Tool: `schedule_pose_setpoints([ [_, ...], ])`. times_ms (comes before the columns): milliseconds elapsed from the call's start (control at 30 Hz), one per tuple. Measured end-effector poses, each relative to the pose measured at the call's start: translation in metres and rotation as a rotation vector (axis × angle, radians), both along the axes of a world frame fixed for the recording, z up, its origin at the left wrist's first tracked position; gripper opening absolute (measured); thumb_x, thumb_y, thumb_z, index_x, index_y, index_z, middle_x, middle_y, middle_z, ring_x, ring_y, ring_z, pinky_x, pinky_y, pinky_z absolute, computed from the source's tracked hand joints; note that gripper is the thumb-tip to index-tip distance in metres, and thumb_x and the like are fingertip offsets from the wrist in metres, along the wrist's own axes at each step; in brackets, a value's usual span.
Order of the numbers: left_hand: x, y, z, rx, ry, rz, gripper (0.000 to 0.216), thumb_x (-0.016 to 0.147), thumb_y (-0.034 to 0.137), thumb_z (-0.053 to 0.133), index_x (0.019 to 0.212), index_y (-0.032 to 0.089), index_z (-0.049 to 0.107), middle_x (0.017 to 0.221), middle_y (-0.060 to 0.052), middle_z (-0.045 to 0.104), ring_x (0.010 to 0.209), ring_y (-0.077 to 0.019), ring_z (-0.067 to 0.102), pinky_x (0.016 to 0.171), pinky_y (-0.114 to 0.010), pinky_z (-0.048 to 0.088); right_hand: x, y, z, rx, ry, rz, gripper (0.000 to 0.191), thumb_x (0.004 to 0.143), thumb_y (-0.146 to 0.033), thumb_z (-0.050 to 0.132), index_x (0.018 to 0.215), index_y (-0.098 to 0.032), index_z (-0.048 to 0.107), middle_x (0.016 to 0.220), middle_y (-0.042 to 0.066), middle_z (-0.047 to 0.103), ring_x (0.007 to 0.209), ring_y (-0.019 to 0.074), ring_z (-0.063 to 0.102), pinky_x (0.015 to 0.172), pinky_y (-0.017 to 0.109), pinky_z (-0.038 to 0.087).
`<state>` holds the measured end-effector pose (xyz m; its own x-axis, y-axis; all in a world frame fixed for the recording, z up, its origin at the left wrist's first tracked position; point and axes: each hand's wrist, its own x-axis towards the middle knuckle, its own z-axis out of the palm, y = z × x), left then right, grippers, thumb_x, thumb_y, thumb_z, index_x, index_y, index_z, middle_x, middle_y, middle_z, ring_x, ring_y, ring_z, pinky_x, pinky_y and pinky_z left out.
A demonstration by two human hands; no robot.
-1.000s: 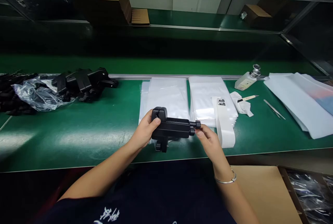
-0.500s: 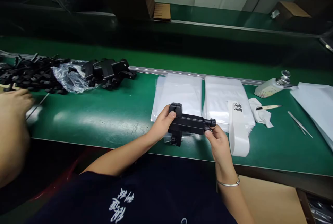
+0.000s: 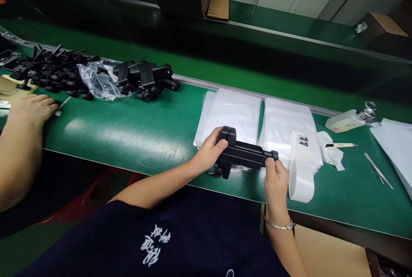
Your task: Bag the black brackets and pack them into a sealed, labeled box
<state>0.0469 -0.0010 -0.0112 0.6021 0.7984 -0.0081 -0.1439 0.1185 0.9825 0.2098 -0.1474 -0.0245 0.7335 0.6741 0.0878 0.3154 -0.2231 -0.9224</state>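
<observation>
A black clamp-type holder (image 3: 245, 153) is held level above the front part of the green bench, between both hands. My left hand (image 3: 210, 150) is closed round its thick padded end, thumb on top. My right hand (image 3: 276, 178) pinches the small knob (image 3: 273, 155) at the other end with thumb and fingers. A short bracket with a screw knob (image 3: 223, 170) hangs below the holder's left end. Behind the holder lie two stacks of clear plastic bags, the left stack (image 3: 236, 109) and the right stack (image 3: 288, 122). A white label strip (image 3: 301, 178) curls beside my right hand.
At left, a co-worker's hand (image 3: 34, 109) rests near a heap of black parts (image 3: 54, 73) and a crumpled plastic bag (image 3: 103, 82). Toward the right are a pump bottle (image 3: 346, 121), a craft knife (image 3: 341, 145) on tissue, tweezers (image 3: 378, 170) and white sheets (image 3: 394, 140).
The view has shifted and tilted slightly. My right hand's fingers have turned, with the thumb now up against the end knob. My left hand keeps its grip. The co-worker's hand has come further into view.
</observation>
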Motion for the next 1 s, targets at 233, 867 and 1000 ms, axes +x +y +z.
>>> schedule_pose_setpoints([
  [233, 0.001, 0.025, 0.002, -0.577, -0.184, 0.268, 0.049, 0.078, 0.061, 0.065, 0.093, 0.014, 0.066, 0.08, -0.004, 0.07, 0.079, -0.0195, 0.067, 0.074, -0.029, 0.052, -0.022, 0.006, 0.015, 0.055, -0.284, 0.487, 0.036, 0.098, -0.045, 0.04, 0.094, -0.024, 0.07, 0.092, 0.004, 0.067, 0.091, 0.0211, 0.062, 0.107, 0.051, 0.032],
  [867, -0.007, 0.008, 0.023, -0.085, -0.123, -0.428, 0.084, 0.078, 0.044, 0.07, 0.149, 0.021, 0.031, 0.143, -0.014, 0.048, 0.131, -0.0309, 0.044, 0.102, -0.039, 0.04, -0.034, 0.031, -0.002, 0.255, 0.7, 0.069, 0.045, 0.088, -0.059, 0.049, 0.111, -0.024, 0.064, 0.098, 0.005, 0.072, 0.091, 0.0211, 0.068, 0.085, 0.041, 0.056],
  [1000, -0.004, 0.008, 0.028, 0.07, 0.058, -0.547, 0.09, 0.076, 0.021, 0.063, 0.153, 0.026, 0.017, 0.138, -0.013, 0.048, 0.117, -0.0259, 0.052, 0.088, -0.034, 0.044, -0.036, 0.03, -0.01, 0.158, 0.575, 0.192, 0.065, 0.091, -0.068, 0.025, 0.118, -0.023, 0.063, 0.098, 0.006, 0.072, 0.103, 0.0247, 0.066, 0.088, 0.046, 0.055],
])
